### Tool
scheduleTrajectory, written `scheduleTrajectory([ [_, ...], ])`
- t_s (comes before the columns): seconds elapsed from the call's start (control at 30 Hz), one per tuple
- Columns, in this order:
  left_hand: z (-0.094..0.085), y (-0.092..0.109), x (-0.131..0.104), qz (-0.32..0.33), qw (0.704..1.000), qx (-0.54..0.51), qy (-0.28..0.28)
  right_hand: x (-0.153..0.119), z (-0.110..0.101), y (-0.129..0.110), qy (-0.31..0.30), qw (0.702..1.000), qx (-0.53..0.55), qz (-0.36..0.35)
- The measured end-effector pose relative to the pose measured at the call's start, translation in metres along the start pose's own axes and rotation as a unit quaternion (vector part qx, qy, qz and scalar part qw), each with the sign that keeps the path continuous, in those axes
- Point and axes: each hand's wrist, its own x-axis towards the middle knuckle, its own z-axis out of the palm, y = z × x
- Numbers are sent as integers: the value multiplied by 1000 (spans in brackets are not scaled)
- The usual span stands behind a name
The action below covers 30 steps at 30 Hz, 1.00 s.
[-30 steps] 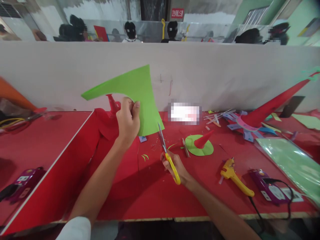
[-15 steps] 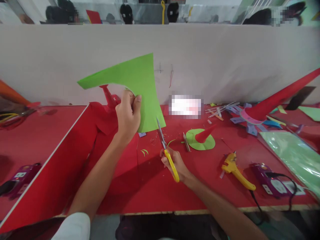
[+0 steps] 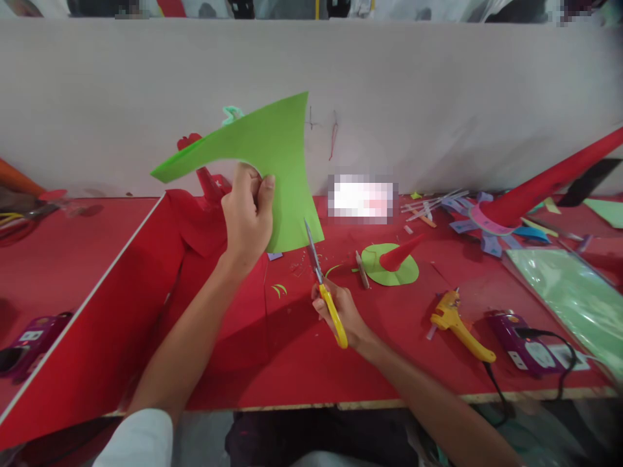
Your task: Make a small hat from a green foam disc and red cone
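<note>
A sheet of green paper with a curved cut-out edge is pinched in my left hand, raised above the table. My right hand grips yellow-handled scissors, whose blades point up at the sheet's lower right corner; whether they touch it I cannot tell. Thin green paper slivers lie on the red tabletop beneath. Right of the scissors rests a round green paper disc with a red cone on it, beside a pencil-like stick.
A yellow glue gun and a purple box with a cable lie at right. Behind them are a long red cone with purple tabs and a plastic-wrapped green pack. A red divider stands left; a pale wall rises behind.
The view has tipped slightly downward. The green sheet's top edge has swung a little to the right in my left hand. Both hands keep their holds.
</note>
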Motion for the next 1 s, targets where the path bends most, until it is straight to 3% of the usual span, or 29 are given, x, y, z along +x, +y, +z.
scheduleTrajectory([
  [0.37,1,-1,0,2,1000,-1,4,-2,-2,-6,6,999,-34,13],
  [1.0,1,4,1,-30,999,6,-8,-2,3,1,31,999,6,40],
])
